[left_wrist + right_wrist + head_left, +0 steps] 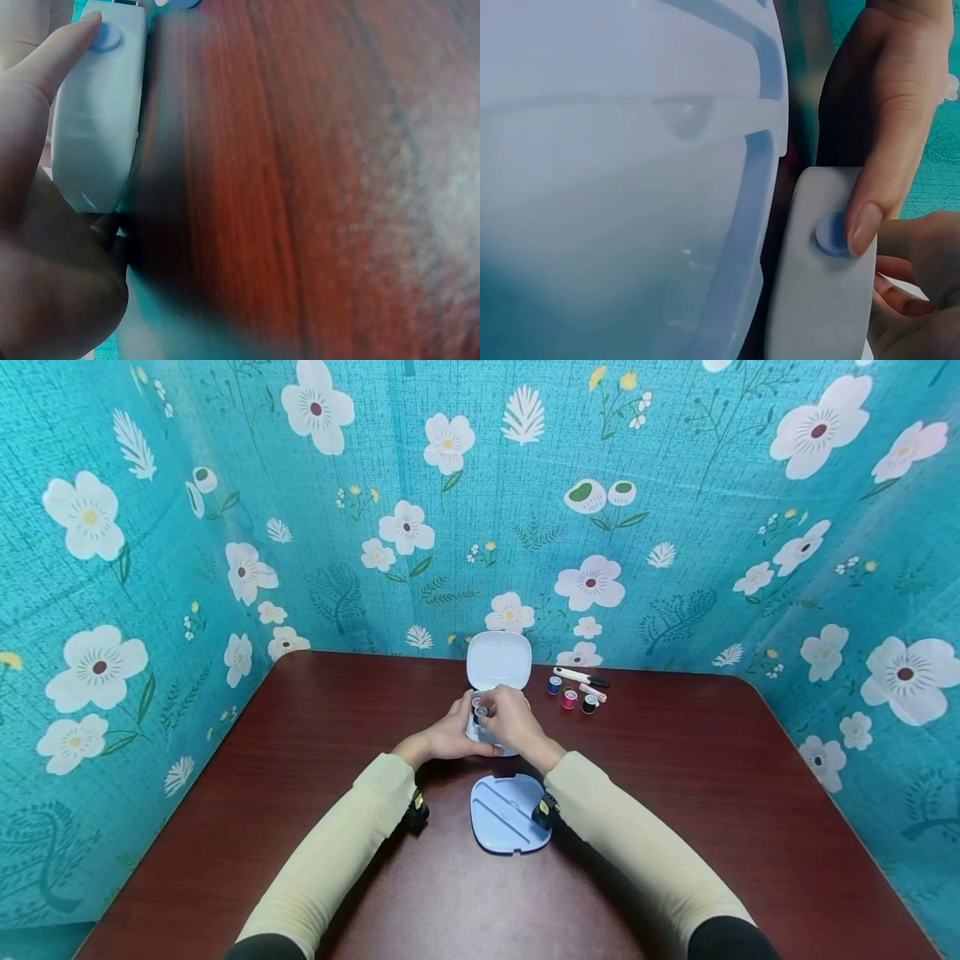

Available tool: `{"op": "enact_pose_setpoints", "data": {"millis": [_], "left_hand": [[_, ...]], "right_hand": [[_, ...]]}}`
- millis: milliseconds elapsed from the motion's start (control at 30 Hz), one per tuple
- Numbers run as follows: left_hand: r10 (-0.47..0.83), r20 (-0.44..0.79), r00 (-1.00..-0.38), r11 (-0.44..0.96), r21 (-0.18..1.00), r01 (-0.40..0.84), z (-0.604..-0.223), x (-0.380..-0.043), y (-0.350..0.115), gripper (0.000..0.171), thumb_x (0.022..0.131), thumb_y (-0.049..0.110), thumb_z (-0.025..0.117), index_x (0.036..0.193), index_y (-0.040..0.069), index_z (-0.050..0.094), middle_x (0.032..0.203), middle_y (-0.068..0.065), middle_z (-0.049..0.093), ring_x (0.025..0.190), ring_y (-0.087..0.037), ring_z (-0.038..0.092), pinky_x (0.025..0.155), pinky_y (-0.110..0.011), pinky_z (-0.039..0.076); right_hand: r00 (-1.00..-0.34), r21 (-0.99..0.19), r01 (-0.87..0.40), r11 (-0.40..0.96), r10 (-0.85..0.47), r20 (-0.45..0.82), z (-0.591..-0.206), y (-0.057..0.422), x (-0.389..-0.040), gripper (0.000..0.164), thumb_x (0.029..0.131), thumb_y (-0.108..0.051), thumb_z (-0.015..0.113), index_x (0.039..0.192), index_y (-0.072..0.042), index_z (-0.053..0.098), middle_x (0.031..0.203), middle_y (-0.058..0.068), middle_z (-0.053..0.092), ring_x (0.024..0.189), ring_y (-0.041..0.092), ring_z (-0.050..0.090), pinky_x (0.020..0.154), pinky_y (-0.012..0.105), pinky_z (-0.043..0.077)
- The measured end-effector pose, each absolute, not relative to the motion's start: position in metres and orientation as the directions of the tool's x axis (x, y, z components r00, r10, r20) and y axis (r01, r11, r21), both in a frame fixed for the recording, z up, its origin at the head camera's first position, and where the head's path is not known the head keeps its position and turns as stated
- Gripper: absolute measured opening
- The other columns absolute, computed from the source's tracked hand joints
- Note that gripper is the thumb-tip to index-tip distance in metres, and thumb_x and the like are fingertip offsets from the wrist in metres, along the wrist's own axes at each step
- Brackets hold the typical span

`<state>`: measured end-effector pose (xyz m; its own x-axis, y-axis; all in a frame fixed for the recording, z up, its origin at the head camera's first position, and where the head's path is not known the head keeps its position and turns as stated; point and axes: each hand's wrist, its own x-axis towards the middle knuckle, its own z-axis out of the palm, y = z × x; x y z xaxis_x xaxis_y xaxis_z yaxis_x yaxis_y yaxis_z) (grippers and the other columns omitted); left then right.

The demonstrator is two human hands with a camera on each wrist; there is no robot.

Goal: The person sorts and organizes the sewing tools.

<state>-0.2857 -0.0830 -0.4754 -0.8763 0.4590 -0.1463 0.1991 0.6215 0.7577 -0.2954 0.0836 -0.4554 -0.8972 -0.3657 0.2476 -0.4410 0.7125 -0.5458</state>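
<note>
A small white sewing box (101, 135) stands on the table with its lid (498, 658) raised at the back. My left hand (450, 733) holds the box by its left side, the thumb lying across the front wall beside a round blue button (832, 234). Above the open box, my right hand (512, 714) has its fingers curled and pinches a small dark thread spool (482, 715). Another spool (476, 702) shows just behind it in the box. The right hand hides much of the box's inside.
A light blue divided tray (506, 818) lies in front of the box, under my right wrist. Right of the box are a blue spool (554, 685), a pink spool (570, 699), a black spool (590, 703), a black-and-white stick-like tool (581, 677) and a small pale pink item (593, 692).
</note>
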Motion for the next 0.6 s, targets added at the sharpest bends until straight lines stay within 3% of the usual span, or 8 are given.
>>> {"op": "enact_pose_setpoints", "data": {"millis": [233,600], "left_hand": [[0.464,-0.133,-0.876,0.631,0.743,0.222,-0.4803,-0.2895,-0.0827,0.124,0.083,0.044,0.082,0.162,0.013,-0.007,0.162,-0.02,0.013,0.144,-0.03,0.031,0.117,-0.041,0.032],[0.464,-0.126,-0.877,0.624,0.749,0.222,-0.4815,-0.2901,-0.0829,0.126,0.081,0.047,0.082,0.163,0.014,-0.007,0.163,-0.021,0.012,0.148,-0.03,0.025,0.119,-0.044,0.029]], "right_hand": [[-0.884,-0.496,-0.468,0.732,-0.381,0.273,-0.4573,0.0831,-0.2953,0.017,0.084,-0.004,0.081,0.101,-0.002,0.078,0.092,0.01,0.066,0.083,0.023,0.069,0.077,0.041,0.055],[-0.887,-0.497,-0.462,0.735,-0.385,0.255,-0.4582,0.0798,-0.2958,0.018,0.085,-0.002,0.079,0.103,0.0,0.077,0.094,0.013,0.066,0.086,0.025,0.069,0.076,0.037,0.057]]}}
